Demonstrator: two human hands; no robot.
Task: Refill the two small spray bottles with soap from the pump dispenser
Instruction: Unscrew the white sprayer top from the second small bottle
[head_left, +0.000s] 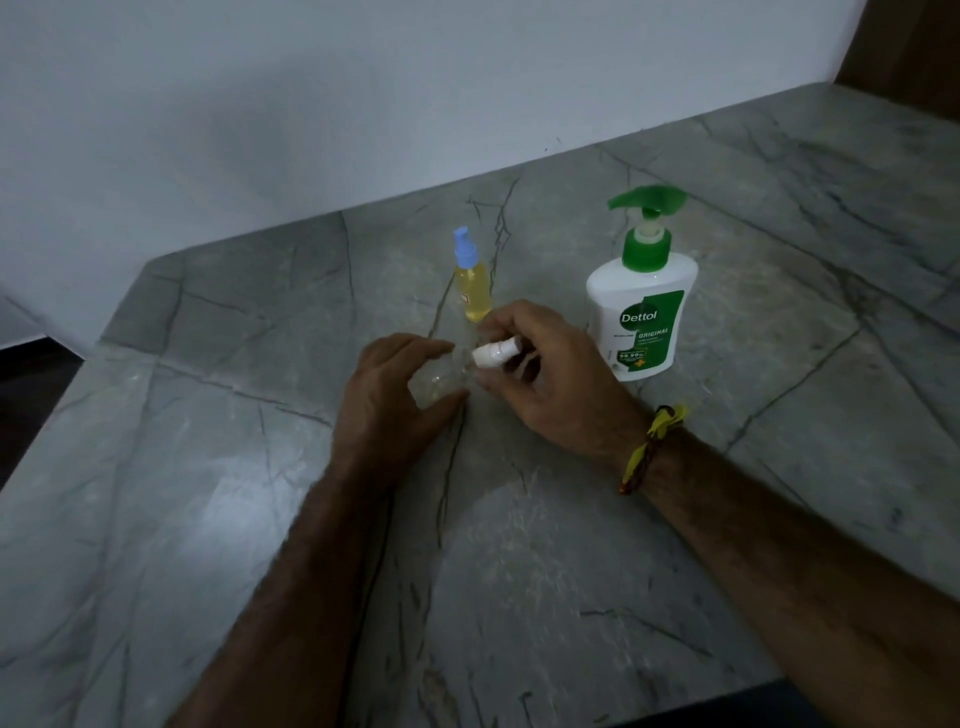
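Grey marbled surface (208, 493) carries everything. Behind stands the pump dispenser (641, 312), then the yellow-filled spray bottle (474, 288). Left hand (395, 395) cups a clear spray bottle (441, 382), light and slippery-looking; right hand (550, 384) pinches its white spray cap (496, 354), probably the best grip.

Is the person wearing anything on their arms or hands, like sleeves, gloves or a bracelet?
No sleeves or gloves show: both forearms are bare, with some hair on them. The left hand wears nothing that shows. By the right hand, a yellow and dark braided thread band is tied round the wrist, its loose yellow ends sticking up. No rings or watch can be seen.
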